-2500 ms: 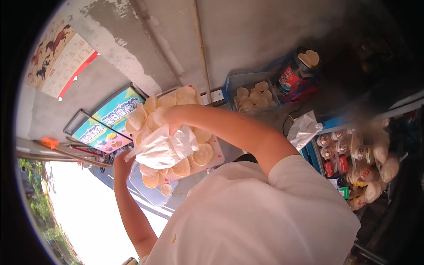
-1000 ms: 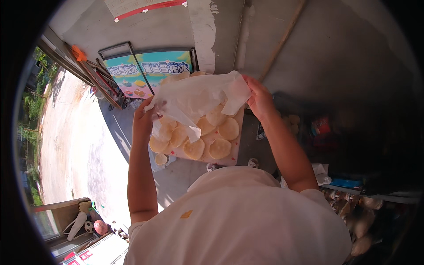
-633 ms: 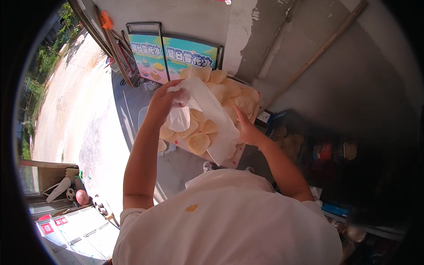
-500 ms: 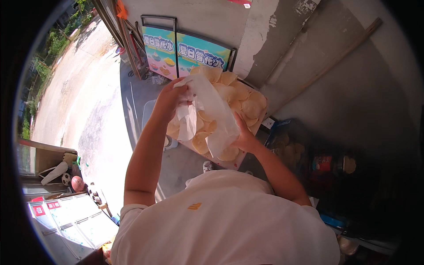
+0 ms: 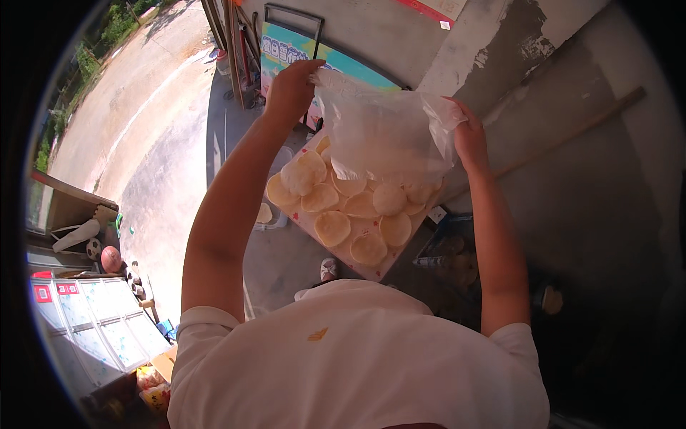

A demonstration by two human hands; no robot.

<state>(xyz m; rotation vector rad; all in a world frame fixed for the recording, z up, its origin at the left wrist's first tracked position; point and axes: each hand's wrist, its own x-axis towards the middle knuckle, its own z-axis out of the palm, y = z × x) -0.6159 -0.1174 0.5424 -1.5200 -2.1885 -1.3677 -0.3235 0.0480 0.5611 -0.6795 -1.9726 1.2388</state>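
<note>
A thin, translucent white plastic bag (image 5: pixel 382 136) is stretched between my hands above the table. My left hand (image 5: pixel 294 91) grips its upper left corner, and my right hand (image 5: pixel 468 136) pinches the right edge. Beneath it, several pale, round, thin disc-shaped pieces of food (image 5: pixel 368 249) lie spread over a small table with a pink patterned top (image 5: pixel 309 224). Some overlap, and the bag hides those at the far side.
A colourful sign board (image 5: pixel 279 53) leans against the far wall, near upright poles (image 5: pixel 236 50). A long wooden stick (image 5: pixel 572 132) rests along the right wall. Left of the table stands a clear plastic tub (image 5: pixel 275 223). Balls (image 5: pixel 111 259) and a white paned panel (image 5: pixel 93 329) are at left.
Both hands have moved farther forward and apart, the right one going up and right. The bunched bag is now spread wide, uncovering more discs on the near part of the table.
</note>
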